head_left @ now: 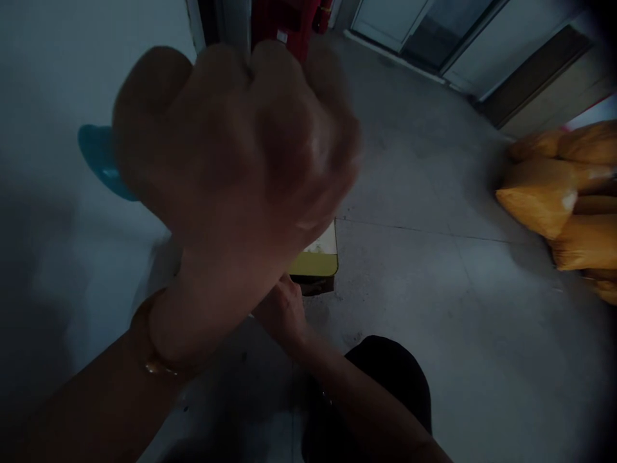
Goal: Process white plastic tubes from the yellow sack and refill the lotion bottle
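My left hand (236, 141) is raised close to the camera as a closed fist, its back toward me and blurred. A thin bracelet (154, 363) circles the wrist. A teal object (99, 161) shows from behind the fist at the left; I cannot tell whether the hand holds it. Lower down, my right hand (284, 312) reaches to the near edge of a low yellow-topped object (318, 260) on the floor. Its fingertips are hidden behind my left forearm.
Grey tiled floor (434, 289) spreads to the right. Yellow sacks (563, 199) are piled at the right edge. A white wall (53, 257) stands at the left. A red object (284, 22) and a door frame (409, 32) are at the top. My dark-clad knee (390, 379) is below.
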